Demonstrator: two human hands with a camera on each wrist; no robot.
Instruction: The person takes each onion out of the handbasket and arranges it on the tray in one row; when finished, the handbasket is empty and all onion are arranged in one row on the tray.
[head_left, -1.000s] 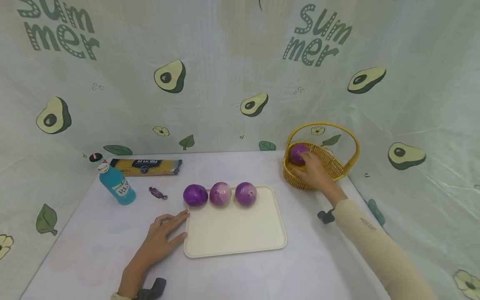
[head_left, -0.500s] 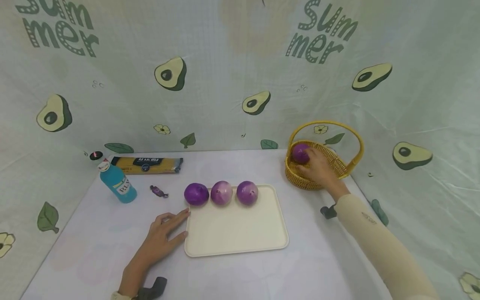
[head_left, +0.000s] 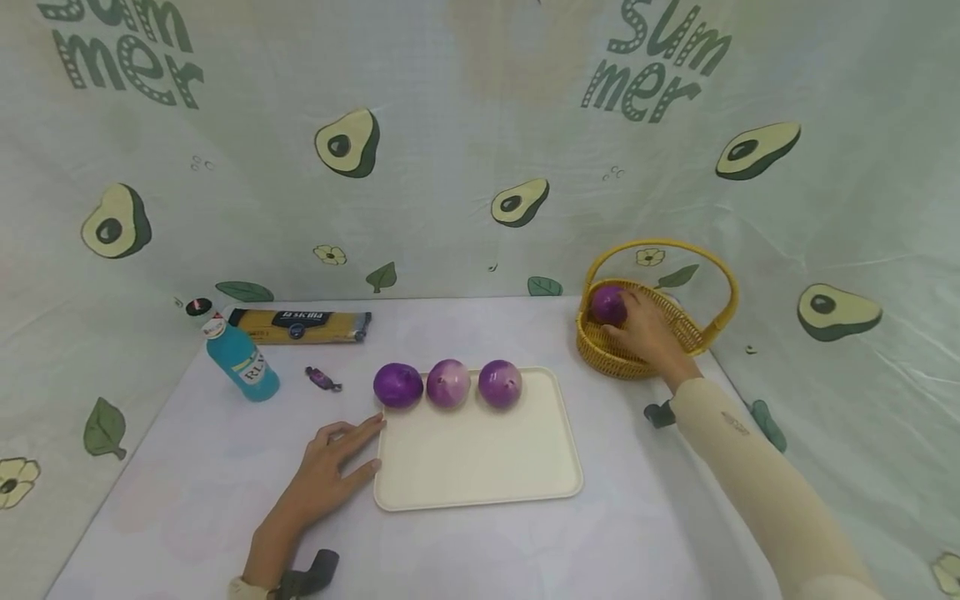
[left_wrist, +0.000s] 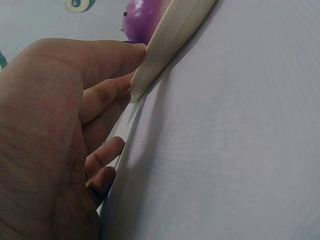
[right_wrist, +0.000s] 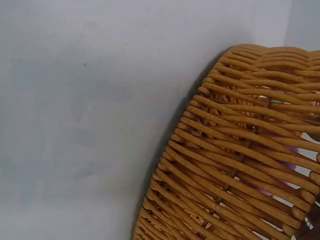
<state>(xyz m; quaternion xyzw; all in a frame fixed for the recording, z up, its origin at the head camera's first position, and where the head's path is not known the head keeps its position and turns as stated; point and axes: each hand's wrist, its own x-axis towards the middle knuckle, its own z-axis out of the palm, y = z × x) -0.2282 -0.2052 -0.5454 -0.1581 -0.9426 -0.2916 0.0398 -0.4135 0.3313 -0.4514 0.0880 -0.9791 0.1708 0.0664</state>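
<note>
A cream tray (head_left: 480, 467) lies on the table with three glossy purple onions (head_left: 448, 384) in a row along its back edge. My left hand (head_left: 326, 475) touches the tray's left edge with its fingertips; up close, thumb and fingers rest against the rim (left_wrist: 165, 40). At the back right stands a yellow wicker basket (head_left: 611, 365) with a tall handle. My right hand (head_left: 648, 333) reaches inside it, fingers and thumb bent round the right side of another purple onion (head_left: 606, 305). The right wrist view shows mostly woven wall (right_wrist: 235, 145), so the grip is largely hidden.
A blue bottle (head_left: 242, 362) stands at the left, beside a pack of spaghetti (head_left: 300, 327) at the table's back edge. A purple wrapped candy (head_left: 323, 379) lies in front of the pack. A patterned cloth hangs behind and at both sides.
The view shifts slightly. My right thumb has drawn closer to the onion in the basket, which stays in the same spot there. The left hand remains at the tray's edge.
</note>
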